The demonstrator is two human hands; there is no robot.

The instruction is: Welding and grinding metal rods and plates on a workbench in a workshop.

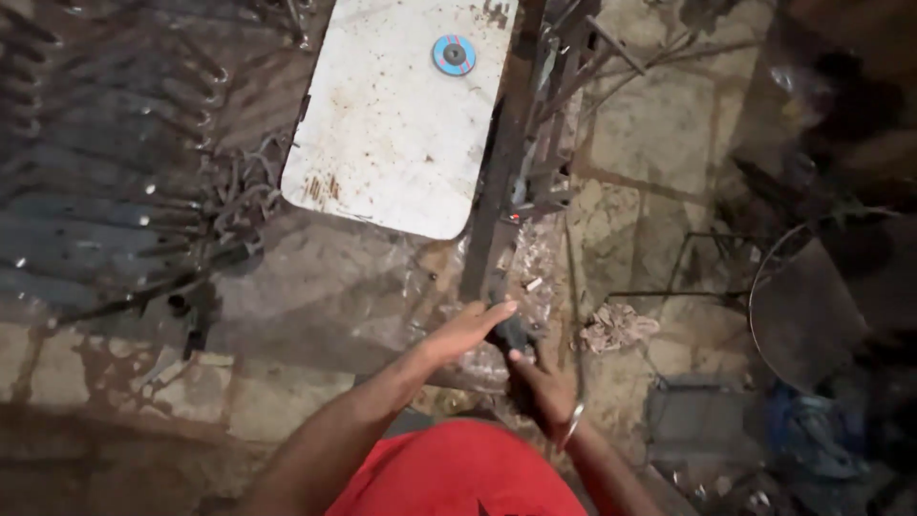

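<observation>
Dark tool (513,333) between both hands, left hand (465,330) above, right hand (543,387) below

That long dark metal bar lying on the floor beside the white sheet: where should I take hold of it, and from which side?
Probably the near end of the long dark metal bar, coming from your own side. That end lies right at the left hand and right hand, which meet on a small dark object. The far end runs into tangled scrap rods beside the white rust-spotted metal sheet.
</observation>
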